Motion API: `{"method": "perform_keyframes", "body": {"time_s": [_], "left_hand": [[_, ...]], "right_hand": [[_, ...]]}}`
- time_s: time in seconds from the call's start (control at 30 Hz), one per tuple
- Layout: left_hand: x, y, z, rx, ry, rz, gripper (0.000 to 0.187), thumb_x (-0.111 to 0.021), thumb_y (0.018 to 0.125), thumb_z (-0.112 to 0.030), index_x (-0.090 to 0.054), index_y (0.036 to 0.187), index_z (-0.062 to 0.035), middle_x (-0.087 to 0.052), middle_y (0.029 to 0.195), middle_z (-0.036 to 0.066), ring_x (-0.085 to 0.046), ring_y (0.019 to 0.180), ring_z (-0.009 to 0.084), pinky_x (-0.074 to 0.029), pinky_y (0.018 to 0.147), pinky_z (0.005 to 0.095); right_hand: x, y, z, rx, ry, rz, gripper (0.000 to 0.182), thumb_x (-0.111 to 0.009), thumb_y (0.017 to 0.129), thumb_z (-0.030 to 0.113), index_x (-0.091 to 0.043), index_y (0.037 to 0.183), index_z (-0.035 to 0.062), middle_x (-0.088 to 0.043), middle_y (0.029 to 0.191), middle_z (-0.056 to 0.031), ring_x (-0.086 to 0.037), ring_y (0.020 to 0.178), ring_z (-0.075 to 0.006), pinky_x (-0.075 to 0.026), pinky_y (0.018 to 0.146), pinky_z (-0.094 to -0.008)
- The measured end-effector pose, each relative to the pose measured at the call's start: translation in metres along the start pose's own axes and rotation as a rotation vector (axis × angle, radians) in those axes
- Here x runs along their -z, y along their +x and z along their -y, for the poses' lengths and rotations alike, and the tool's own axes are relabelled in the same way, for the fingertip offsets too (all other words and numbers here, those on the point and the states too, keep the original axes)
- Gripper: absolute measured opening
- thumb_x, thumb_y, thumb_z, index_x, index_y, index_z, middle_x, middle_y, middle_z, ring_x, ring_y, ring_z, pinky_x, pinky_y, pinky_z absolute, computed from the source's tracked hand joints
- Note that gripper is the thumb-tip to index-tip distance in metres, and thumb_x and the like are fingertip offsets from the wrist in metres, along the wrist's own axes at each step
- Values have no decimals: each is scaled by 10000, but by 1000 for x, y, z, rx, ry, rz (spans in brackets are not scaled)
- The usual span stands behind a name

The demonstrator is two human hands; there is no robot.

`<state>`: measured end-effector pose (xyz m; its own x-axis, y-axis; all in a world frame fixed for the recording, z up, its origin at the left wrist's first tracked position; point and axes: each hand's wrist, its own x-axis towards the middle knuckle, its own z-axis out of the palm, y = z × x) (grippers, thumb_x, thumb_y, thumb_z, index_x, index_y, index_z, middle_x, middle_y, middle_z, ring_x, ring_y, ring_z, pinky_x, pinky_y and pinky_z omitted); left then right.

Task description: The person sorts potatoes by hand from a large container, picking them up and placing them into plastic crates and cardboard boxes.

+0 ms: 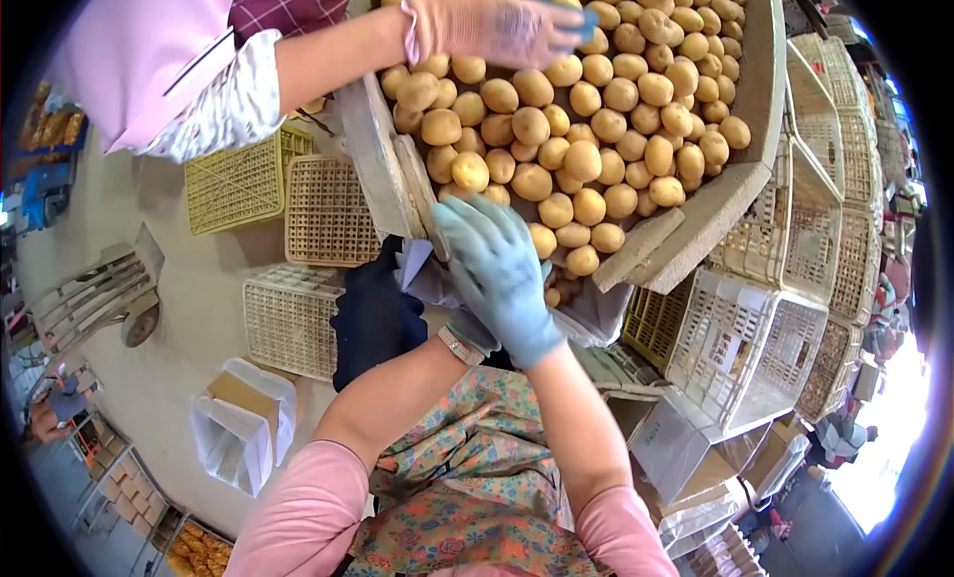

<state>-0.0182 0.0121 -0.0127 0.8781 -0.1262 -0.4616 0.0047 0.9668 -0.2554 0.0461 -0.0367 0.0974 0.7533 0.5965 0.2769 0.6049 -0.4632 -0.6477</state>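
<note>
potatoes (582,161) fill the grey-sided trough (735,194) at the top of the view, piled together between its two long walls and thinning toward the narrow mouth nearest the wearer, where a few more sit low beside a pale liner (594,314). the right hand (499,274), in a light blue glove, reaches up to the left side of that mouth, its fingers close together and slightly curved, tips just beside the nearest potatoes; whether it pinches one of them i cannot tell. the left hand (473,329) lies under it and is mostly covered (only a dark bit of glove shows above the wristband (459,346)), so its grip cannot be told either. across the top, a co-worker's hand (512,25), in a pinkish glove with blue fingertips, is stretched out over the heap, somewhat blurred. the wearer has a flowered apron (467,478) and pink sleeves. on the floor to the left are a yellow crate (234,187), a tan crate (328,211) and a white crate (291,321), with a lined carton (243,418) nearer and a low cart (94,294) farther out. pale slatted crates (720,343) stand stacked along the trough's right side.
</note>
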Motion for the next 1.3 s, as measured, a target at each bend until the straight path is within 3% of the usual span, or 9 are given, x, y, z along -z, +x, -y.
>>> {"method": "perform_keyframes", "body": {"time_s": [0.1,0.2,0.3,0.47,0.6,0.93,0.97,1.03,1.3], "left_hand": [[30,1,10,27,-134,233,538,-445,1084,-485,-504,1475,-121,-578,1435,59,-539,1330,226,-403,1169,407],[-23,-4,9,13,102,-439,551,-448,1036,-532,-489,1499,-236,-475,1562,54,-444,1437,246,-305,1218,537],[-23,-6,9,-18,191,-401,587,-439,1013,-574,-516,1474,-218,-487,1553,82,-440,1460,268,-351,1185,595],[21,6,-3,141,-16,-126,624,-434,1006,-608,-489,1495,-224,-500,1511,47,-512,1366,272,-418,1142,574],[-2,-7,5,59,44,-129,646,-468,1010,-579,-460,1513,-173,-482,1543,67,-480,1414,294,-395,1180,597],[1,-6,-1,51,83,-161,647,-467,1014,-555,-461,1516,-147,-475,1548,93,-468,1429,326,-385,1193,600],[18,-3,-8,272,-520,-104,655,-451,1016,-563,-464,1511,-133,-496,1524,111,-498,1400,333,-413,1174,577],[-16,-12,2,111,58,-68,666,-415,1021,-586,-496,1471,-103,-571,1430,138,-596,1290,340,-493,1106,509],[-15,-9,-5,78,168,-278,386,-564,978,-509,-653,1083,-148,-683,1010,32,-690,995,227,-563,953,403]], "right_hand": [[3,-22,-25,-4,-207,146,515,-700,869,113,-634,1378,156,-648,1391,-47,-516,1388,-326,-412,1153,-511],[42,-69,-52,-86,-420,202,397,-687,888,139,-684,1283,109,-656,1381,-81,-591,1303,-315,-453,1106,-503],[55,-63,-33,-289,-372,-128,326,-669,909,96,-695,1231,48,-685,1320,-157,-647,1203,-360,-484,1071,-495],[34,-40,-7,-427,146,47,402,-659,899,79,-664,1300,47,-694,1273,-176,-649,1174,-371,-509,1025,-466],[59,-53,-15,-298,-360,-175,415,-661,883,38,-679,1296,72,-710,1271,-137,-660,1164,-340,-494,1033,-451],[42,-92,-4,-512,-271,-94,306,-721,921,152,-735,1220,92,-765,984,-106,-734,844,-298,-576,775,-412],[38,-86,-3,-541,-229,-26,436,-726,934,236,-668,1339,87,-748,895,-98,-727,774,-290,-568,709,-413],[26,-72,1,-531,-222,30,470,-720,940,284,-639,1357,83,-739,861,-100,-726,765,-294,-562,691,-417],[-8,-40,-19,-549,-327,263,453,-753,903,424,-641,1183,86,-716,817,-111,-729,738,-314,-550,640,-418]]}}
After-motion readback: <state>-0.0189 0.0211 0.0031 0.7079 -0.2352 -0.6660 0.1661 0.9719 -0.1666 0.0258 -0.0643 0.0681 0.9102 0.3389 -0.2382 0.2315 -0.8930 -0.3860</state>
